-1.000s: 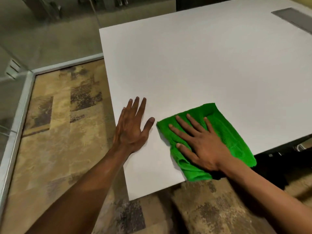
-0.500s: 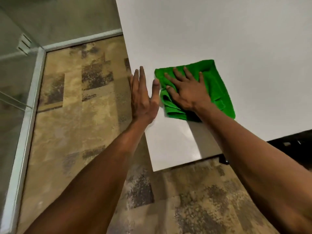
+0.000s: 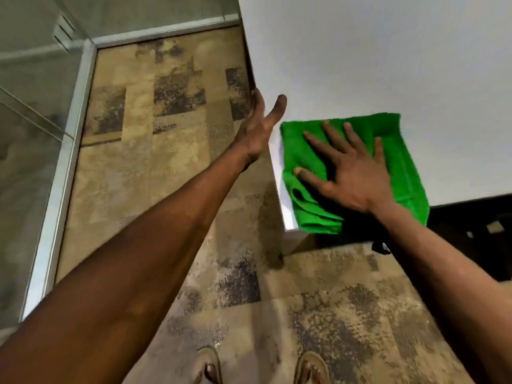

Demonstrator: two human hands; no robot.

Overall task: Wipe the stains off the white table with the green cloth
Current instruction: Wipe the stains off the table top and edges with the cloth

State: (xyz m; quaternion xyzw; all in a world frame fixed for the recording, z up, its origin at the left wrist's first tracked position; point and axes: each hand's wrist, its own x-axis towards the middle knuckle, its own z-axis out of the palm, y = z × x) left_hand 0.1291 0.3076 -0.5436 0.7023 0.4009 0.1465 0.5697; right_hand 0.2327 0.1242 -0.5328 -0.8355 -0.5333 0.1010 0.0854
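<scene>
- the floor point(image 3: 177, 151) fills the left and bottom of the frame: mottled tan carpet with dark speckled rectangular patches, worn-looking and matte.
- a pale metal frame strip point(image 3: 63, 173) runs down the left side and turns across the upper left, holding a glass panel point(image 3: 30, 112) behind it.
- at the bottom centre you can see your two feet in sandals point(image 3: 311, 368), partly cut off by the frame edge.
- under the table's near edge, right of centre, there is a dark shadowed space point(image 3: 476, 234) with a couple of small pale shapes too blurred to name.
- your left forearm crosses the frame from lower left towards centre and hides much of the floor; nothing lies on the table ahead of the cloth.
- the green cloth point(image 3: 401, 162) lies folded on the near left corner of the white table point(image 3: 388, 51), right of centre in the frame. its near edge reaches the table's near edge, and layered folds show at its lower left.
- the cloth is bright green, soft and nubby like towelling; the table top is smooth, flat and plain white, and i cannot make out any stains on it.
- your right hand point(image 3: 352, 176) lies flat on the cloth, palm down, fingers spread, not gripping.
- your left hand point(image 3: 260, 128) is open, fingers straight, set edge-on against the table's left edge, just beside the cloth but not touching it.
</scene>
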